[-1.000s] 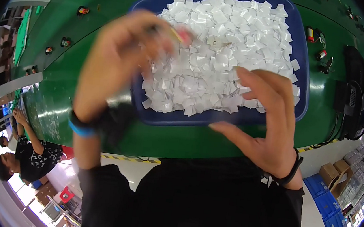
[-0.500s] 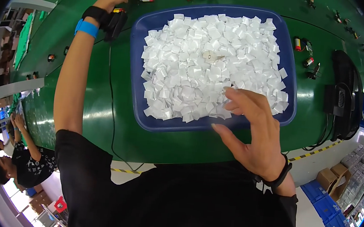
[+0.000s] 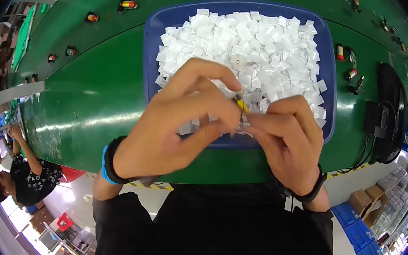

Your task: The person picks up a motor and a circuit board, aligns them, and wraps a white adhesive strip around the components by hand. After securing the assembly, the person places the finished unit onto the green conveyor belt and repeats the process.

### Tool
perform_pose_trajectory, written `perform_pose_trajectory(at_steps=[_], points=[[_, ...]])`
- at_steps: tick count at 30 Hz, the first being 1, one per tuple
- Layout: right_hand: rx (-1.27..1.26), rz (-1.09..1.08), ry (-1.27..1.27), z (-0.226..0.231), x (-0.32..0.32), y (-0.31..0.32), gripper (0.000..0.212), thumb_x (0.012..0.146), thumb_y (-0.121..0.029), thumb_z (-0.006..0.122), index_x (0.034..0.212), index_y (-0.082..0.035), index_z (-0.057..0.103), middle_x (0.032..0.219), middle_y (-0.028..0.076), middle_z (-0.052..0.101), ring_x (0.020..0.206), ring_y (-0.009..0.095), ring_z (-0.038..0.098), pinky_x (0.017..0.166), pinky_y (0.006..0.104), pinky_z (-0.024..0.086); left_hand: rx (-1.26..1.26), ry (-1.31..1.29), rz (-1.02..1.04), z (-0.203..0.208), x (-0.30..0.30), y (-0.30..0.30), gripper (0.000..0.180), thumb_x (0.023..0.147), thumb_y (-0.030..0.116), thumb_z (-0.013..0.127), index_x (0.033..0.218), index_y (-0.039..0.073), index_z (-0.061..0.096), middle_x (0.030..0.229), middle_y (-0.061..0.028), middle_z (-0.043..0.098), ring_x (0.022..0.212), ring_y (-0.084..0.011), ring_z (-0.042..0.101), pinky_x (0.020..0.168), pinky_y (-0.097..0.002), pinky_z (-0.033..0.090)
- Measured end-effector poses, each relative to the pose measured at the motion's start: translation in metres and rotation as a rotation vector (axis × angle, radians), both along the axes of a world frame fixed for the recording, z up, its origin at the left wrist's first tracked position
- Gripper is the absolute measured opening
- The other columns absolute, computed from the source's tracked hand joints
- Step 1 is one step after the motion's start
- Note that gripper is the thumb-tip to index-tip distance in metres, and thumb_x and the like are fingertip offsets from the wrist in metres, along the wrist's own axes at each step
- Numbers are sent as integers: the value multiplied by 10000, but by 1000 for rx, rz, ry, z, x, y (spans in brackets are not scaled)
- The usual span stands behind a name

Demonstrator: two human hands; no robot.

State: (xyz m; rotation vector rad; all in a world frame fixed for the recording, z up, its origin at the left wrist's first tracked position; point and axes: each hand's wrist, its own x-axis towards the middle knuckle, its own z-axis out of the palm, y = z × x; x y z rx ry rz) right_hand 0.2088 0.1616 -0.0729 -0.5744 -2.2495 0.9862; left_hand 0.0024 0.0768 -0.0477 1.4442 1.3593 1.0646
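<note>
Both my hands meet over the near middle of a blue plastic tray (image 3: 151,37) heaped with small white squares (image 3: 213,44). My left hand (image 3: 179,125), slightly blurred, is closed round a small wired electronic part (image 3: 240,104) with a yellow portion and a dark wire. Its fingers hide most of that part. My right hand (image 3: 289,141) pinches thumb against fingers at the part's near end, where a small pale piece (image 3: 246,124) shows. On the heap beyond my hands lies a beige piece (image 3: 237,61) with a small ring mark.
Red-and-yellow cylinders with small boards, such as one assembly (image 3: 128,5), lie at the left; others (image 3: 340,52) lie right of the tray on the green table (image 3: 86,110). A black device (image 3: 387,114) with cables stands at the right. Another person (image 3: 34,179) works at far left.
My left hand has come back from the far left table to the tray, now holding the wired part. My right hand has closed from an open, spread pose and meets the left.
</note>
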Motion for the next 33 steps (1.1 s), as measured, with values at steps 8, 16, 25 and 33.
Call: perform_pose_trajectory(at_steps=[8, 16, 25, 33], points=[[184, 71, -96, 9, 11, -1, 305, 669, 37, 817, 938, -84, 739, 815, 44, 562, 646, 127, 557, 520, 235, 422, -347, -383, 25, -8, -14, -15, 203, 912, 72, 675, 1090, 36, 585, 1062, -94, 593, 861, -120, 619, 589, -228, 503], [-198, 25, -28, -1, 8, -4, 271, 734, -5, 805, 986, -48, 715, 929, 43, 671, 707, 118, 624, 556, 215, 480, -559, -526, 55, -13, 11, -16, 248, 963, 113, 627, 1170, 16, 528, 957, -88, 627, 773, -116, 623, 580, -226, 502], [-553, -110, -161, -7, 9, -9, 141, 832, -6, 751, 948, -3, 671, 867, 46, 703, 709, 104, 673, 593, 218, 524, -394, -185, 53, -14, 21, -19, 264, 943, 76, 642, 1177, 38, 524, 1007, -48, 630, 790, -92, 603, 600, -221, 490], [-587, -152, -125, -8, 4, -7, 133, 833, 31, 728, 940, 4, 654, 851, 60, 701, 703, 114, 674, 588, 232, 530, -333, -108, 138, -14, 26, -16, 225, 933, 91, 657, 1123, 50, 542, 765, -58, 572, 642, -129, 567, 566, -245, 457]])
